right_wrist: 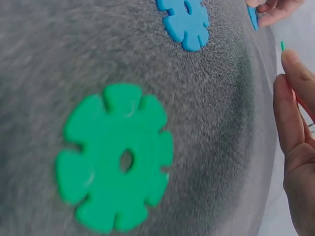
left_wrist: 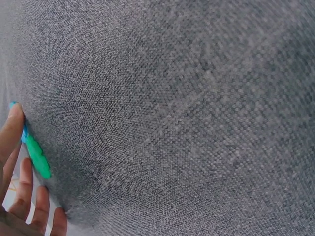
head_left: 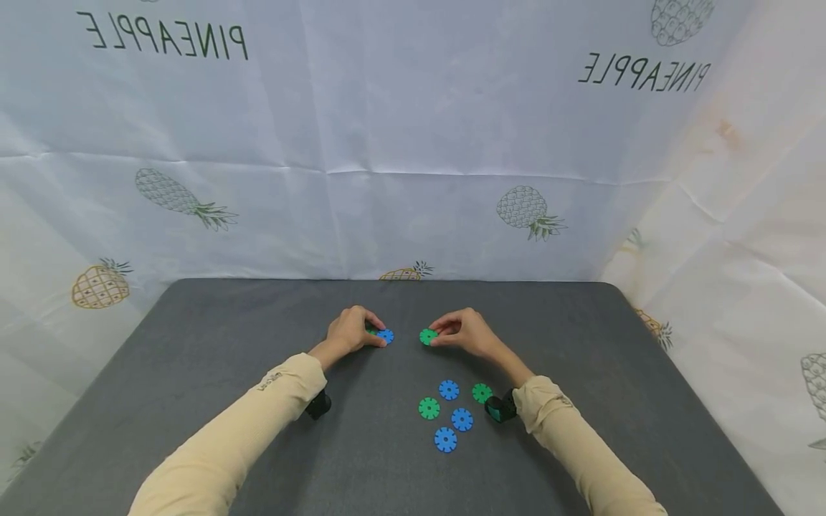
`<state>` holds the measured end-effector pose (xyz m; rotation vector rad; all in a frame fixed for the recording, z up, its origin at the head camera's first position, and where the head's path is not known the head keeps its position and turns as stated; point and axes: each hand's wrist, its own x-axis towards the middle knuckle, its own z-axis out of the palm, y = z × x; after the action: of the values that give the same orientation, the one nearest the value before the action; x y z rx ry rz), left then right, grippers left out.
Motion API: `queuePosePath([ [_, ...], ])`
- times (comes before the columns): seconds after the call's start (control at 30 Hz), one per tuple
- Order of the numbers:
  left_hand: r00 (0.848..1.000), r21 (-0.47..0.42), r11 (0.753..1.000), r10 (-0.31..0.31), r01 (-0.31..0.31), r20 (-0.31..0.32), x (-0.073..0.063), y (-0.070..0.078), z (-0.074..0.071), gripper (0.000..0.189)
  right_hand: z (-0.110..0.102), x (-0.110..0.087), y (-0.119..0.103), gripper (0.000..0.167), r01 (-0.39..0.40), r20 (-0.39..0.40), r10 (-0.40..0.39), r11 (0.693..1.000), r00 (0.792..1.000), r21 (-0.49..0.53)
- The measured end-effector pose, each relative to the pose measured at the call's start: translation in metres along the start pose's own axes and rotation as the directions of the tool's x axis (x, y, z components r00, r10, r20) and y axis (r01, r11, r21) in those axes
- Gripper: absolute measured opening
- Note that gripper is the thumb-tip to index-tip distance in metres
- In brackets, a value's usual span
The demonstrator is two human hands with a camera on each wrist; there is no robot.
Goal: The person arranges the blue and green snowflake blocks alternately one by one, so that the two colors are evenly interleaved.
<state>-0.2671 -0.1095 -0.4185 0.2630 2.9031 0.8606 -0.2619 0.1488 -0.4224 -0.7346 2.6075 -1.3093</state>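
Note:
Over the far middle of the table, my left hand [head_left: 348, 331] pinches a blue notched disc [head_left: 386, 335] between thumb and fingers. A green notched disc [left_wrist: 38, 156] adjoins it, partly hidden by the hand in the head view; the left wrist view shows both edge-on, meeting end to end. Facing it across a small gap, my right hand [head_left: 474, 333] pinches another green notched disc [head_left: 426, 337] by its right edge. The two hands' discs are apart. In the right wrist view only a thin green edge shows at the fingertips.
Nearer me on the dark grey table [head_left: 193, 401] lie several loose discs: a blue one [head_left: 448, 390], a green one [head_left: 429, 408] and another green one [head_left: 481, 393] beside the right wrist's camera [head_left: 500, 407]. A white pineapple-print curtain [head_left: 400, 143] hangs behind the table.

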Motion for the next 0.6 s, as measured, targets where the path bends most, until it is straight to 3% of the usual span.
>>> queuePosePath([
  [0.4,1.000,-0.004,1.000,-0.007,0.007,-0.006,0.000,0.000,0.002,0.023,0.014,0.019,0.003,0.022,-0.011,-0.005,0.011,0.999,1.000,-0.047],
  [0.6,1.000,-0.005,1.000,-0.012,0.012,-0.005,0.000,0.000,0.001,0.023,0.025,0.028,0.000,0.022,0.019,-0.015,-0.020,0.996,1.000,-0.091],
])
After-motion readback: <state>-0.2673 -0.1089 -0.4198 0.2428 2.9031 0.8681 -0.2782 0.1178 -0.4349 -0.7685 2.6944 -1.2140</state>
